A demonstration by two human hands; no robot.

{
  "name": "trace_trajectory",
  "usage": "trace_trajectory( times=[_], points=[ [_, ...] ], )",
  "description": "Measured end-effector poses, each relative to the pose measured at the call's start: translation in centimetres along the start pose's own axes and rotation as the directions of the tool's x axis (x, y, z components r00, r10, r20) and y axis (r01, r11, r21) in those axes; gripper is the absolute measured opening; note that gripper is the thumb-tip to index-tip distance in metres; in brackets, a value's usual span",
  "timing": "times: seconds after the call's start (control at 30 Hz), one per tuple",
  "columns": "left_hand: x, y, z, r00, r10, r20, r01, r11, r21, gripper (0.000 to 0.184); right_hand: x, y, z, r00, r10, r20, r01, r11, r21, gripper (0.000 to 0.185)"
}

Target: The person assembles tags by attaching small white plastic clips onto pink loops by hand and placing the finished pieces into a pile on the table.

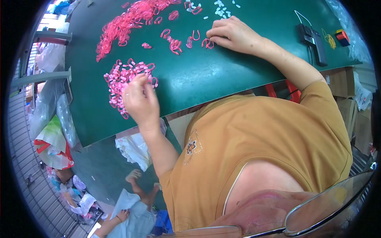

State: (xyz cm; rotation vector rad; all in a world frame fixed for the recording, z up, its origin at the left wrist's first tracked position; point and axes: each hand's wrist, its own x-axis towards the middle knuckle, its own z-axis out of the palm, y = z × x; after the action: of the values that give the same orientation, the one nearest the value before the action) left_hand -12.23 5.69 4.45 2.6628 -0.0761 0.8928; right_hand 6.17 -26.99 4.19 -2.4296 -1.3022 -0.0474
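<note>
My left hand (141,101) is over a pile of small pink loops with pale tips (119,81) on the left of the green table (190,79). Its fingers are bent and a little smeared, so whether they hold anything is unclear. At the upper middle my right hand (234,35) has its thumb and fingers drawn together at a pink loop (207,43) on the tabletop. Left of it lie a clear-and-pink loop (189,42), an open pink loop (196,35) and a small cluster of pink loops (174,45).
A large heap of pink loops (127,23) spreads along the far left. White small pieces (222,10) lie beyond my right hand. A black device with a cable (311,39), yellow bands (329,39) and a tape roll (342,37) are at right. Another person (127,214) sits below left.
</note>
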Motion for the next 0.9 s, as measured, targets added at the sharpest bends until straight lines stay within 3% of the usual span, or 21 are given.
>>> trace_trajectory(
  times=[0.07, 0.1, 0.2, 0.27, 0.3, 0.37, 0.43, 0.53, 0.63, 0.73, 0.87, 0.9],
  points=[
    [0.4, -1.2, -0.4, 0.999, -0.039, 0.017, 0.036, 0.984, 0.175, 0.023, 0.4, 0.5, 0.4, 0.999, 0.053, 0.011, -0.052, 0.998, -0.041, 0.031],
    [0.5, -1.0, -0.3, 0.999, -0.037, 0.018, 0.033, 0.983, 0.179, 0.023, 0.5, 0.4, 0.8, 1.0, 0.028, -0.002, -0.028, 0.998, -0.057, 0.032],
    [0.5, 1.3, 0.7, 1.0, 0.021, -0.02, -0.021, 1.0, -0.007, 0.025, 0.7, -0.3, 1.5, 0.998, -0.039, -0.04, 0.035, 0.993, -0.113, 0.031],
    [0.4, 3.7, 1.6, 0.995, 0.064, 0.077, -0.055, 0.991, -0.119, 0.022, 1.0, -0.6, 1.0, 0.996, -0.068, 0.051, 0.063, 0.994, 0.093, 0.027],
    [0.4, 4.5, 2.3, 0.991, 0.106, 0.077, -0.094, 0.985, -0.146, 0.021, 0.9, -0.9, 0.9, 0.996, -0.068, 0.053, 0.063, 0.994, 0.094, 0.027],
    [0.3, 5.8, 3.4, 0.994, 0.066, 0.086, -0.039, 0.958, -0.284, 0.019, 0.7, -1.6, 0.7, 0.993, -0.098, 0.073, 0.073, 0.957, 0.282, 0.023],
    [0.4, 6.6, 4.3, 0.997, 0.036, 0.065, -0.009, 0.927, -0.375, 0.017, 0.2, -2.1, 0.9, 0.981, -0.192, 0.012, 0.179, 0.934, 0.308, 0.02],
    [1.0, 7.6, 4.4, 0.931, -0.148, 0.333, 0.338, 0.692, -0.637, 0.019, -0.3, -3.6, 0.3, 0.938, -0.339, -0.071, 0.345, 0.896, 0.278, 0.024],
    [0.5, 7.7, 5.1, 0.782, -0.154, 0.604, 0.623, 0.198, -0.757, 0.026, -0.8, -4.9, -0.4, 0.912, -0.403, -0.08, 0.411, 0.886, 0.217, 0.031],
    [0.1, 7.1, 5.9, 0.801, -0.118, 0.587, 0.595, 0.043, -0.803, 0.027, -1.1, -6.0, -1.0, 0.894, -0.4, -0.204, 0.44, 0.869, 0.226, 0.036],
    [-0.4, 8.2, 5.5, 0.815, -0.221, 0.535, 0.563, 0.086, -0.822, 0.023, -1.5, -5.7, 0.1, 0.909, -0.348, -0.231, 0.414, 0.828, 0.378, 0.026],
    [-0.7, 8.3, 5.3, 0.855, -0.25, 0.455, 0.51, 0.244, -0.825, 0.022, -1.7, -5.7, 0.6, 0.961, -0.248, -0.124, 0.269, 0.73, 0.628, 0.022]
  ],
)
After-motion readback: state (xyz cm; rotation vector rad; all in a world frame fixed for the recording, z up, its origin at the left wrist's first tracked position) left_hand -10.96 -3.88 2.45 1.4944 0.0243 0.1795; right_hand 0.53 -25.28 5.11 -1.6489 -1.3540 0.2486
